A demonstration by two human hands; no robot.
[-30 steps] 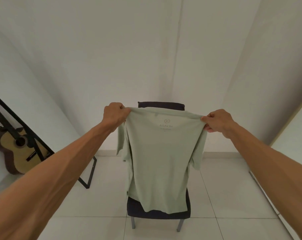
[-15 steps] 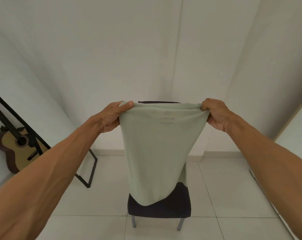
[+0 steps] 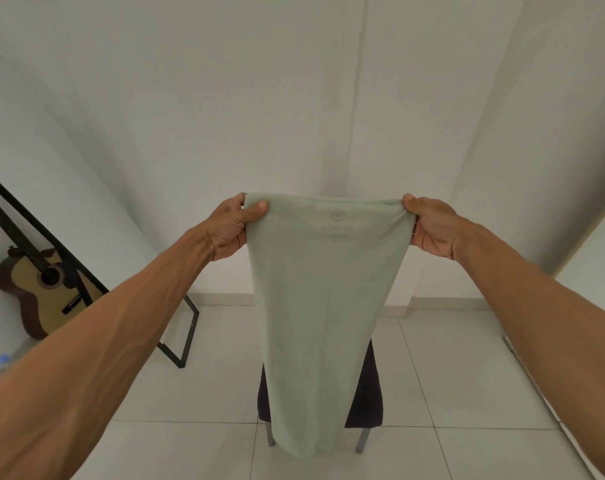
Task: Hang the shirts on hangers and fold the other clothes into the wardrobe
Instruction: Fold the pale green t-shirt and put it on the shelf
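Observation:
I hold a pale green t-shirt (image 3: 325, 306) up in front of me, and it hangs as one long narrow panel with no sleeves showing. A faint printed label shows through near its top edge. My left hand (image 3: 230, 226) pinches the top left corner with thumb over the fabric. At the top right corner, my right hand (image 3: 430, 225) grips the cloth with curled fingers. The hem hangs down in front of the dark chair (image 3: 366, 400).
The dark padded chair with grey metal legs stands on the white tiled floor behind the shirt. A guitar (image 3: 41, 292) leans on the left wall behind a black metal frame (image 3: 186, 337). White walls close the corner ahead.
The sleeves, out at the sides a second ago, no longer show and the shirt hangs narrower. My hands have turned at the corners and the hem now hangs lower over the chair.

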